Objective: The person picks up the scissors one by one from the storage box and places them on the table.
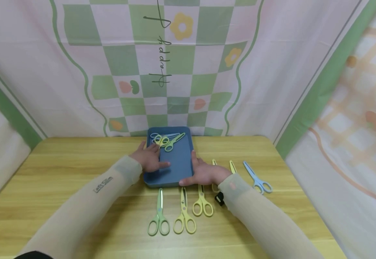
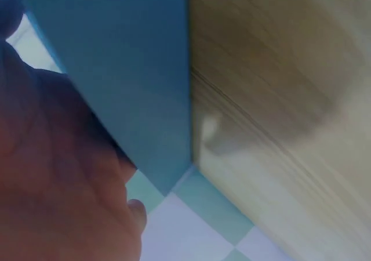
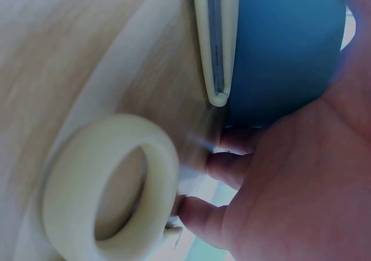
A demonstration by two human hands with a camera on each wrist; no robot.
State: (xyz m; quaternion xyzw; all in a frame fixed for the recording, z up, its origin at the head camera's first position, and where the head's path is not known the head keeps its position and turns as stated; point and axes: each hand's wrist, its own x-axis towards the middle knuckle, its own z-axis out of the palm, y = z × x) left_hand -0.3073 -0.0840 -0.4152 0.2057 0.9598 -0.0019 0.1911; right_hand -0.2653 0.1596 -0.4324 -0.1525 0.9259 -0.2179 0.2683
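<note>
A blue rectangular tray (image 1: 176,169) stands against the back curtain, between both hands. Across its left rim lies my left hand (image 1: 149,159), thumb stretched over the inside and fingers spread; the left wrist view shows the palm (image 2: 64,174) along the outer wall. My right hand (image 1: 205,172) touches the right side near the front corner, its fingers extended; in the right wrist view they lie beside the outer wall. Several scissors, including green scissors (image 1: 175,142) and yellow scissors (image 1: 160,140), lie at the far end inside the tray. The left fingertips overlap them, so contact is unclear.
On the wooden table in front lie green scissors (image 1: 159,217), yellow scissors (image 1: 184,217) and another yellow pair (image 1: 202,205). More yellow scissors (image 1: 232,167) are partly hidden behind the right forearm, with blue scissors (image 1: 256,180) beyond. A patterned curtain (image 1: 116,59) encloses the back and sides.
</note>
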